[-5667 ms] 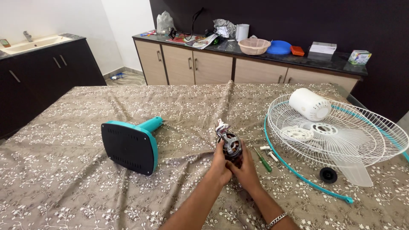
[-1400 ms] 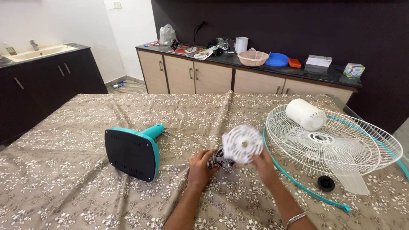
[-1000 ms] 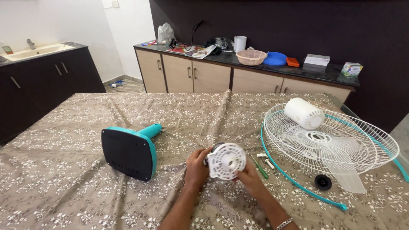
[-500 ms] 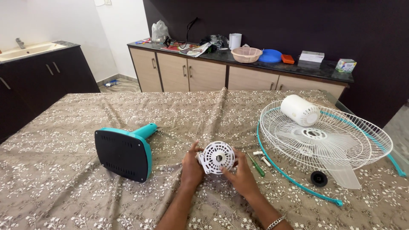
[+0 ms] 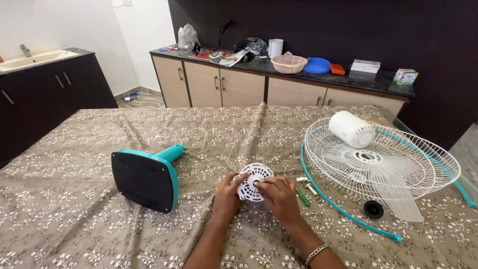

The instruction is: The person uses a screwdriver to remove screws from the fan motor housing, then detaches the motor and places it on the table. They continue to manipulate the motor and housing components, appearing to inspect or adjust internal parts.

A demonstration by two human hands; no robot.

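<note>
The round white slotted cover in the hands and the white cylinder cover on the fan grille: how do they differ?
The slotted cover is flat and disc-like; the cylinder cover is deep and lies on its side. Both hands, left and right, hold the former; the latter rests untouched on the wire grille. Both are white plastic.

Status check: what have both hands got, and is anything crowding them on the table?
Left hand and right hand both gripping white round vented cover. Screwdriver just right of them; fan guard further right, apart.
</note>
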